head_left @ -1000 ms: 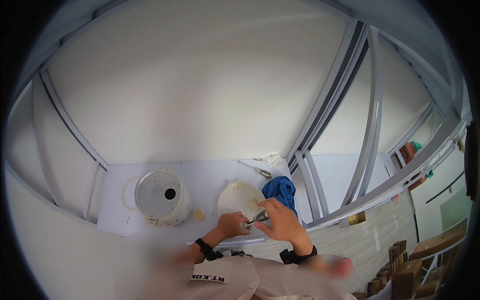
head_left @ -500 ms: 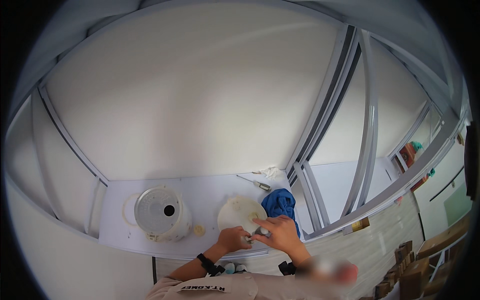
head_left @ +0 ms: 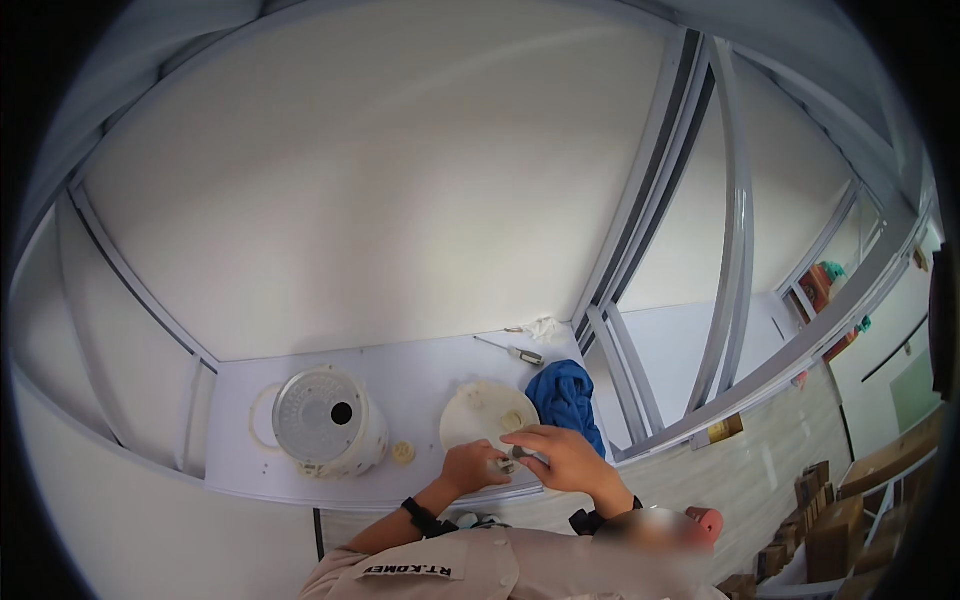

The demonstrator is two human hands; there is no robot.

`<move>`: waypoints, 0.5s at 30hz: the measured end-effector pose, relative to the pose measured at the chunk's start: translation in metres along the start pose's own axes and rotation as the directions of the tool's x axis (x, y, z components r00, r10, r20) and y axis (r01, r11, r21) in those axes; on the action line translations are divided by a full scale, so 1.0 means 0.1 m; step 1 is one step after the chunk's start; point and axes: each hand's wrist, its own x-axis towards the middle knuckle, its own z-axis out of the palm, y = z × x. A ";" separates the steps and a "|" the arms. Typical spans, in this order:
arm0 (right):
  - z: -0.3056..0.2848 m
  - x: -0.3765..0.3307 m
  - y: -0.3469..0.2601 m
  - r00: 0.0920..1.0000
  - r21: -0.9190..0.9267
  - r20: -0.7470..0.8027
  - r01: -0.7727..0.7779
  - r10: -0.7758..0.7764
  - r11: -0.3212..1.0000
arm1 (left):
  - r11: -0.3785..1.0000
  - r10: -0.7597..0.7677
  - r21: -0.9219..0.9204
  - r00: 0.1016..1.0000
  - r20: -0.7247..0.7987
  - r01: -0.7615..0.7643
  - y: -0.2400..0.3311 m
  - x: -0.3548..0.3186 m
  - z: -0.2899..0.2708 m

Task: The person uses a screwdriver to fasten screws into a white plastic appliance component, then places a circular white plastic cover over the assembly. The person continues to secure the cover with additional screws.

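Note:
Over the near edge of a round cream plate-like part (head_left: 463, 420), my two hands work close together. My left hand (head_left: 474, 470) is closed in a pinch on a small shiny part (head_left: 506, 466), whose kind is too small to make out. My right hand (head_left: 572, 462) curls its thumb and fingers around a small grey piece (head_left: 520, 453) right beside it. Whether the two pieces join is hidden by the fingers. A small cream round cap (head_left: 403, 453) lies left of the plate-like part.
On the white table, a white cylindrical appliance body (head_left: 372, 440) with a grey top and dark round hole stands left, beside a thin pale ring (head_left: 256, 418). A screwdriver (head_left: 524, 355), a crumpled white cloth or tissue (head_left: 543, 327) and a blue cloth (head_left: 565, 398) lie right. Frame posts (head_left: 640, 210) rise beyond.
My right fingers have shifted slightly and lie more across the top of the small pieces. Both hands stay together; the view has tilted a little.

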 end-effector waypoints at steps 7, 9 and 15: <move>-0.02 -0.02 0.10 0.995 -0.378 -0.091 -0.077 0.046 0.923 | 0.999 -0.030 -0.032 0.999 0.037 0.032 0.05 0.04 -0.08; 0.01 -0.03 0.08 0.989 -0.466 -0.043 -0.143 0.139 0.873 | 0.999 -0.031 -0.016 0.998 0.060 0.032 0.09 0.03 -0.11; -0.09 0.00 -0.11 0.999 -0.228 0.006 0.038 -0.037 0.973 | 1.000 -0.021 0.022 0.993 0.115 0.019 0.08 0.07 -0.21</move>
